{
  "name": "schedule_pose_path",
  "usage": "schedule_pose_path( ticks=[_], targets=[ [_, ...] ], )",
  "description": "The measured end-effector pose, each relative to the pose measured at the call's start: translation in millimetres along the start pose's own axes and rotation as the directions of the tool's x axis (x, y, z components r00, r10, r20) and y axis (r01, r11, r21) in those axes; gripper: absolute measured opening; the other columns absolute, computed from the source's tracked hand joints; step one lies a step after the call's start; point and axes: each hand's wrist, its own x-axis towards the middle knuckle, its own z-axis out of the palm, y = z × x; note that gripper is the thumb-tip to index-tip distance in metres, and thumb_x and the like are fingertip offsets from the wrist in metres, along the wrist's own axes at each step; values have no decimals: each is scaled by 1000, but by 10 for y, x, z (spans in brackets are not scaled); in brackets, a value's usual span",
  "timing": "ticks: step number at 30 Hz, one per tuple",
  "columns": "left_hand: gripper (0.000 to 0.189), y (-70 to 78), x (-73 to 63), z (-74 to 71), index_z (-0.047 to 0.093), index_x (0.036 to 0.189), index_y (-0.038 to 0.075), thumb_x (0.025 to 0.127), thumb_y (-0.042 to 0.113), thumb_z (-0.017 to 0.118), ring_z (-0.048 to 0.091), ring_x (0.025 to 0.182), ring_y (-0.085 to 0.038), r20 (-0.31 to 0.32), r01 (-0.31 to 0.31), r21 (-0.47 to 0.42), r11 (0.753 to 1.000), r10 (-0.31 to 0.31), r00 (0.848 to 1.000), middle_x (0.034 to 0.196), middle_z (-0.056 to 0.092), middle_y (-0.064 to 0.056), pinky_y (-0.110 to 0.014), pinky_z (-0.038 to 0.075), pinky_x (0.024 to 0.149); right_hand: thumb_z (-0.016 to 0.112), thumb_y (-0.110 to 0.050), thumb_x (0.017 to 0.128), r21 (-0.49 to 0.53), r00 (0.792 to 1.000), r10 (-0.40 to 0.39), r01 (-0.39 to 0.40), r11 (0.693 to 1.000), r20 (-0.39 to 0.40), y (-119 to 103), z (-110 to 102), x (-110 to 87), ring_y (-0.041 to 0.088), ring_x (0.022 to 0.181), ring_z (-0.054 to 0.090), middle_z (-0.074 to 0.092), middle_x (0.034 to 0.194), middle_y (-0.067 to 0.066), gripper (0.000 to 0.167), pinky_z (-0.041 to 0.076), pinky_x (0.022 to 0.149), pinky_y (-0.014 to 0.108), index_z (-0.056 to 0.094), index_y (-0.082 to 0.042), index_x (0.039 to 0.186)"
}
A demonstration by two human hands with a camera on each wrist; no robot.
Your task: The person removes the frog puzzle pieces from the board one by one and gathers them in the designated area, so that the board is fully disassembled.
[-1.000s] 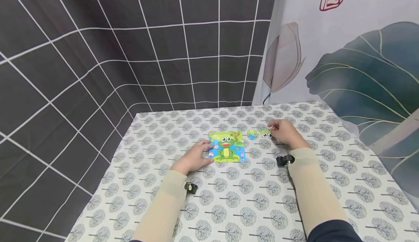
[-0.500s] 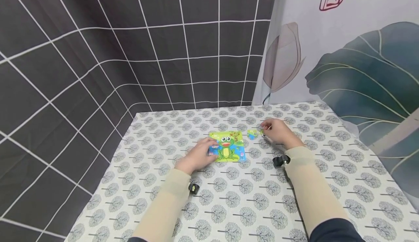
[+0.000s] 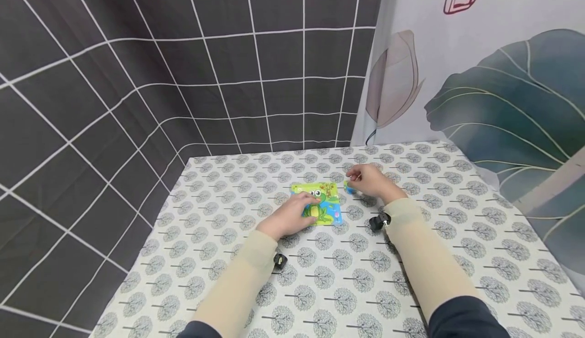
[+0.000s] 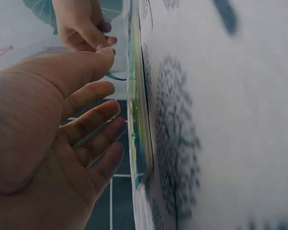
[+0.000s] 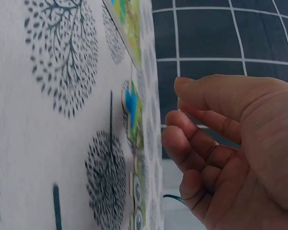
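Observation:
A square frog picture puzzle (image 3: 332,208) lies flat on the table. My left hand (image 3: 290,217) hovers over its left part, covering some of the frog; in the left wrist view its spread, bent fingers stay a little off the board's surface (image 4: 140,129). To the right of the board, my right hand (image 3: 369,180) is above a small blue-and-green puzzle piece (image 5: 133,112). Its fingers are loosely bent with nothing visible between them. Beside that piece lies another piece with printed eyes (image 5: 138,191), hidden under the hand in the head view.
A white cloth with grey tree prints (image 3: 320,277) covers the table. Behind it hangs a dark curtain with a white grid (image 3: 279,99), and a pale curtain with leaf prints (image 3: 502,114) hangs at the right. Each wrist carries a small black camera (image 3: 378,222).
My right hand has moved left, from the eyes piece to over the blue-and-green piece. My left hand has slid right, further over the frog board. The board and pieces look unmoved.

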Motion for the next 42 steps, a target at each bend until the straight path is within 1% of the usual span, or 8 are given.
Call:
schedule_pose_path(
  ticks=[4,10,15,19,28,34,38,42],
  targets=[
    [57,30,52,15,57,150,15,98,33,74,43,147,-24,19,-14,20,1000,13,1000,157,50,1,-45,34,123,75,-10,94,-22,1000,-7,7,1000,9,-49,71,61,22,89,63,68,98,7,25,57,80,37,72,0,117],
    [54,38,125,46,60,146,15,98,31,75,43,146,-24,43,-45,46,998,43,998,156,51,0,-41,33,124,78,-11,92,-31,999,17,-16,999,46,-137,159,141,21,87,63,68,96,6,23,57,82,38,73,-3,113],
    [53,36,167,60,60,146,15,98,32,75,43,147,-23,63,-32,64,997,28,998,156,51,1,-39,31,125,79,-7,89,-21,995,-3,5,1000,103,-156,207,190,21,89,64,69,98,7,27,59,82,36,73,-1,114],
    [53,46,171,59,61,146,16,98,33,75,42,147,-23,77,-20,78,997,14,997,157,50,2,-39,31,125,81,-9,88,-37,991,-17,22,999,133,-169,218,220,22,91,64,70,98,7,29,59,84,37,74,-2,114],
    [53,66,164,33,60,148,17,99,33,73,40,148,-24,96,-24,101,995,15,995,158,48,1,-41,31,125,83,-12,88,-100,984,21,-4,995,175,-235,260,284,21,95,64,70,101,5,30,57,91,39,75,-5,116],
    [52,65,154,27,58,149,17,101,32,71,39,148,-25,103,-35,113,993,24,994,160,47,0,-42,31,125,84,-10,87,-147,986,-9,35,988,169,-269,308,306,20,92,64,70,98,4,27,58,88,38,77,-5,113],
    [53,65,153,33,57,151,17,102,32,70,37,149,-26,109,-46,126,991,32,994,162,45,0,-42,30,126,83,-7,87,-157,981,-27,58,986,191,-280,320,309,20,89,64,69,95,3,23,58,85,36,77,-5,108],
    [54,67,159,46,56,152,17,102,32,69,37,150,-27,113,-57,141,988,41,993,163,44,-1,-43,28,126,83,-7,87,-169,977,-16,53,984,211,-295,320,305,19,88,62,68,95,4,24,57,84,35,76,-4,110]
  ],
)
